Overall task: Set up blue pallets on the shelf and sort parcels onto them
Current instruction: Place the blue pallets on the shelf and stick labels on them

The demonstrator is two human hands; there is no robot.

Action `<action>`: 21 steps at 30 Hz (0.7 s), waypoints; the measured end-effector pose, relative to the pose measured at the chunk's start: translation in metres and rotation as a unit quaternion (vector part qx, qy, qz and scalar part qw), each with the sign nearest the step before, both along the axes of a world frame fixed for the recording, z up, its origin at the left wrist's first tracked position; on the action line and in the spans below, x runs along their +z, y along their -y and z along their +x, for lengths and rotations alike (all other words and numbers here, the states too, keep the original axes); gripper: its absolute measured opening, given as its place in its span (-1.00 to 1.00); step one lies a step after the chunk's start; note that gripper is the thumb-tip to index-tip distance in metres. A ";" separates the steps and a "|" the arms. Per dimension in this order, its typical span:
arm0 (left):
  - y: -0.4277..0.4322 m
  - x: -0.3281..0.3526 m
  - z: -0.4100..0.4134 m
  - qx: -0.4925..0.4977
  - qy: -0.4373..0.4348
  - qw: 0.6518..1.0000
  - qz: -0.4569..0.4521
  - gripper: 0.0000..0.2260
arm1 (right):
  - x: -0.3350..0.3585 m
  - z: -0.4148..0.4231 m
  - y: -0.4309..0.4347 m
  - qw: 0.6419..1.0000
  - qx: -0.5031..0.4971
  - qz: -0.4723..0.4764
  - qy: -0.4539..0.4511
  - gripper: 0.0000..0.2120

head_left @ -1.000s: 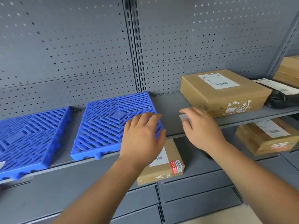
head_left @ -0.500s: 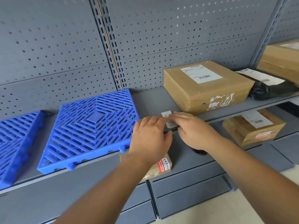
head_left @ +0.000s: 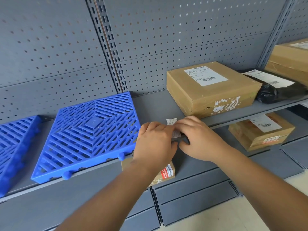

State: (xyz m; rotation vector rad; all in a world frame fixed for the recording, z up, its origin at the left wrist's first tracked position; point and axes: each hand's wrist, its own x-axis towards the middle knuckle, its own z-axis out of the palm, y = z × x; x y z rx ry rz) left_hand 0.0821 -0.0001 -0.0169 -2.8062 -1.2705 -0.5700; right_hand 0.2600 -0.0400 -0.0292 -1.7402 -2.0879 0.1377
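Two blue slatted pallets lie flat on the grey shelf (head_left: 155, 105): one pallet (head_left: 90, 132) in the middle, and a second pallet (head_left: 15, 144) cut off at the left edge. A large cardboard parcel (head_left: 211, 90) with a white shipping label sits on the shelf to the right. My left hand (head_left: 155, 142) and my right hand (head_left: 200, 139) meet at the shelf's front edge, just right of the middle pallet. Both pinch a small white paper label (head_left: 173, 129); most of it is hidden by my fingers.
A black bagged parcel (head_left: 280, 92) and another brown box (head_left: 290, 59) sit further right on the shelf. On the lower shelf are a labelled box (head_left: 260, 132) and a small box (head_left: 166, 174) under my left wrist. Perforated grey panels form the back wall.
My left hand left the middle pallet's right edge and moved right to meet my right hand at the paper label. The view shifted right.
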 end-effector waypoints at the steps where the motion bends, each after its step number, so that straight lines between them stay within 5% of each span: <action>1: 0.001 0.000 0.000 0.001 -0.002 1.000 0.002 -0.73 | -0.001 -0.001 0.001 1.000 -0.004 0.004 -0.003 -0.52; 12: 0.004 -0.001 -0.006 -0.040 0.009 0.995 0.092 -0.99 | -0.001 -0.008 0.007 0.999 -0.027 0.025 -0.005 -0.55; 21: -0.003 0.024 -0.037 -0.033 0.051 0.994 0.088 -0.89 | 0.006 -0.022 0.003 0.994 -0.024 0.103 -0.024 -0.95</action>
